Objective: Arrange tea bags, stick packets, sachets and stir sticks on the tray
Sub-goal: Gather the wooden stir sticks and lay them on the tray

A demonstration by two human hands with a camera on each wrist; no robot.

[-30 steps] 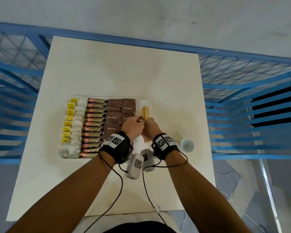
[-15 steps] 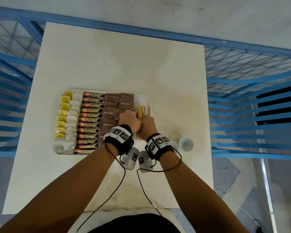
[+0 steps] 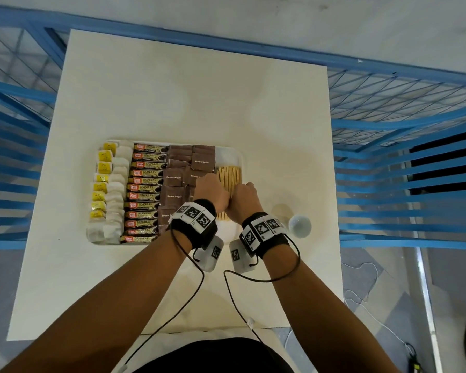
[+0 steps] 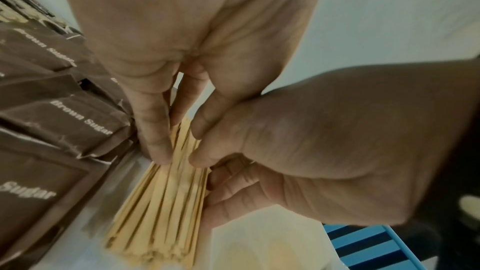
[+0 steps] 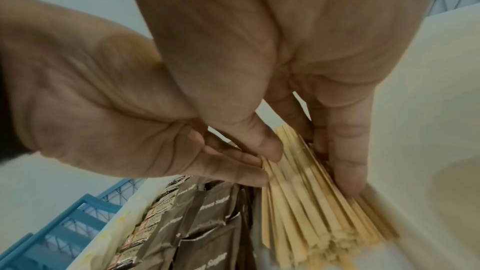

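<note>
A white tray (image 3: pixel 230 152) holds a column of tea bags (image 3: pixel 111 184) at the left, then stick packets (image 3: pixel 148 189), then brown sugar sachets (image 3: pixel 203 158). A bundle of wooden stir sticks (image 3: pixel 229 175) lies in the tray's right end. My left hand (image 3: pixel 211 189) pinches the bundle's left side, its fingers (image 4: pixel 154 130) beside the sachets (image 4: pixel 64 110). My right hand (image 3: pixel 242 196) grips the stir sticks (image 5: pixel 298 202) between thumb and fingers (image 5: pixel 348 161), against the tray's right wall. The middle of the bundle is hidden under both hands.
A small white cup (image 3: pixel 299 226) stands on the cream table (image 3: pixel 172 98) just right of the tray. Blue metal railing (image 3: pixel 388 170) surrounds the table on three sides. Black cables hang from both wristbands toward my body.
The stick bundle has come down and now lies lower and more spread in the tray's right end. Both hands stayed on it, close together.
</note>
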